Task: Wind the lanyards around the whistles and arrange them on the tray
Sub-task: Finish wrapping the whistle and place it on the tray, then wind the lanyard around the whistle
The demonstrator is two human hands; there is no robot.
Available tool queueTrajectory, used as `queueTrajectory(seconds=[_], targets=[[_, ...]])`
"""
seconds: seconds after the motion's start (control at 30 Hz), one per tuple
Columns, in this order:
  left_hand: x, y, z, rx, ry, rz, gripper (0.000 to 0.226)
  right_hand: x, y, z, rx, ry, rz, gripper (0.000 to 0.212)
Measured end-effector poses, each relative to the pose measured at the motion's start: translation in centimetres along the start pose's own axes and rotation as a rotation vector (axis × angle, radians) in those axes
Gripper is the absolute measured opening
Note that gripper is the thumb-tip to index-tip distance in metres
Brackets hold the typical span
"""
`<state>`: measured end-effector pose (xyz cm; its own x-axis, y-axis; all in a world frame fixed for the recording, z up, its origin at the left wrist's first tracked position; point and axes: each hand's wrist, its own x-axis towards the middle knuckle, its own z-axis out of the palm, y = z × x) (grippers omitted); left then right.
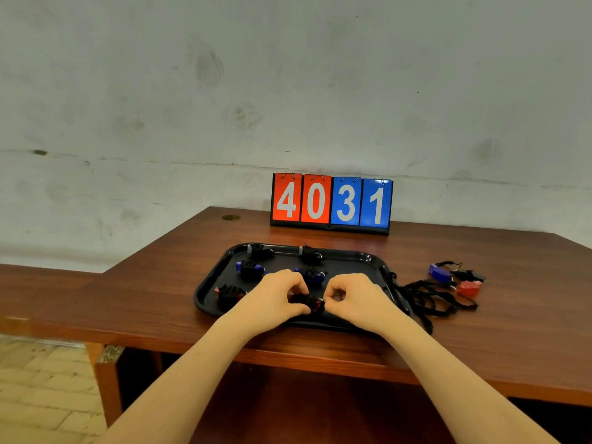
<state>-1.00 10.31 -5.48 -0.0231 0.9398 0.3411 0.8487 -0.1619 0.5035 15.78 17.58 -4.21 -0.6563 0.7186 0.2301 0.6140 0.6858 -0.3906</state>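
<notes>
You are looking down at a dark brown wooden table (pixel 160 302) set against a pale, scuffed wall, with both of your bare forearms reaching forward over its near edge. In front of you lies a black tray (pixel 208 290) with a raised rim. Your left hand (pixel 275 296) and right hand (pixel 355 296) meet over the tray's near edge, fingers curled inward, and between them they pinch a red whistle (pixel 312 303) that is mostly covered in black lanyard cord; only a little red shows at its right end. Your left fingers close on its left side and your right fingertips close on its right end. On the tray, five whistles already wrapped in black cord lie apart from one another: two at the far edge (pixel 261 251) (pixel 310 254), a blue one in the middle left (pixel 251 268), another blue one just beyond your hands (pixel 314 274), and a red one at the near left (pixel 229 292). To the right of the tray, on the bare tabletop, sits a loose tangle of black lanyards (pixel 429 296), and just past it an unwound blue whistle (pixel 439 273) and an unwound red whistle (pixel 469 287) close together. At the back of the table stands a flip scoreboard (pixel 331 201) showing 4 and 0 on red cards, 3 and 1 on blue.
</notes>
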Motion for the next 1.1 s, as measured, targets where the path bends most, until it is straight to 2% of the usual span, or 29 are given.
queueTrajectory(seconds=[0.23,0.53,0.83,1.0,1.1], targets=[[-0.4,0.1,-0.2,0.007,-0.017,0.003,0.039,0.0,1.0,0.2,0.028,0.005,-0.02,0.022],[1.0,3.2,0.9,-0.003,0.149,0.079,0.02,-1.3,3.5,-1.5,0.113,0.185,-0.009,0.022],[4.6,8.0,4.4,-0.066,0.032,0.063,0.015,-3.0,9.2,-3.9,0.116,0.364,0.164,0.019],[8.0,9.8,6.9,-0.011,-0.022,0.002,0.017,-2.7,12.5,-5.2,0.051,0.341,0.251,0.021],[10.4,10.0,8.3,0.042,-0.042,-0.019,0.021,-1.9,13.9,-5.2,0.045,0.289,0.241,0.021]])
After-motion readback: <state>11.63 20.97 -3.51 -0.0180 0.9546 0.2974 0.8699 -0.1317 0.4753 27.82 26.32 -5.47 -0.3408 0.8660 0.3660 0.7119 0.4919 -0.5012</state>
